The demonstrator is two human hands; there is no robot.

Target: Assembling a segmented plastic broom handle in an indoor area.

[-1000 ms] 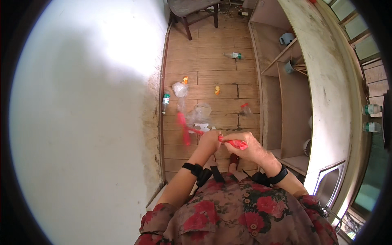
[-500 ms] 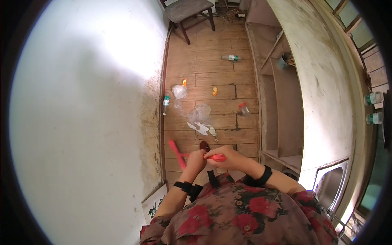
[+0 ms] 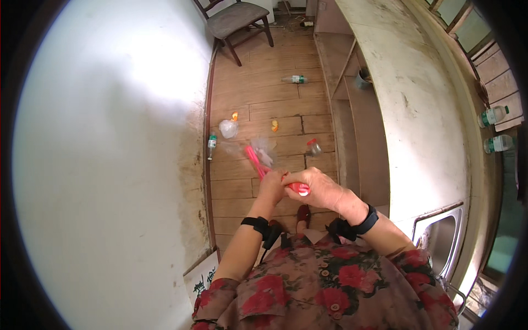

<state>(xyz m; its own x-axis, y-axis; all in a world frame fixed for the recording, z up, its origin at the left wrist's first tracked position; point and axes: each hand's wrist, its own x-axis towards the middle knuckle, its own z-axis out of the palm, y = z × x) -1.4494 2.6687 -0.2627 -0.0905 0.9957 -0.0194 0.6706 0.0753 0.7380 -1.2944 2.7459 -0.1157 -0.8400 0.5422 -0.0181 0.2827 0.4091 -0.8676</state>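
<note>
Both my hands grip a red long-handled tool (image 3: 301,189) with a crosswise bar, like a broom or squeegee; which one I cannot tell. My left hand (image 3: 272,187) is closed lower on the handle. Beside it, closed near the top end, is my right hand (image 3: 319,187). The bar reaches over the floor next to a clear plastic sheet (image 3: 267,144) and white scraps (image 3: 264,158), partly covering them. Just beyond lie a crumpled plastic bag (image 3: 229,129), orange peel (image 3: 275,126) and a clear jar with a red lid (image 3: 314,147).
Plastic bottles lie by the left wall (image 3: 212,144) and farther up the wooden floor (image 3: 264,60). A chair (image 3: 236,25) stands at the far end. Along the right runs a counter (image 3: 410,99) with open shelves, a sink (image 3: 443,242) and two bottles beyond it.
The tool's bar has swung forward from the left to the plastic sheet and white scraps. Both hands have moved forward with the handle, still closed on it. My view has shifted slightly right.
</note>
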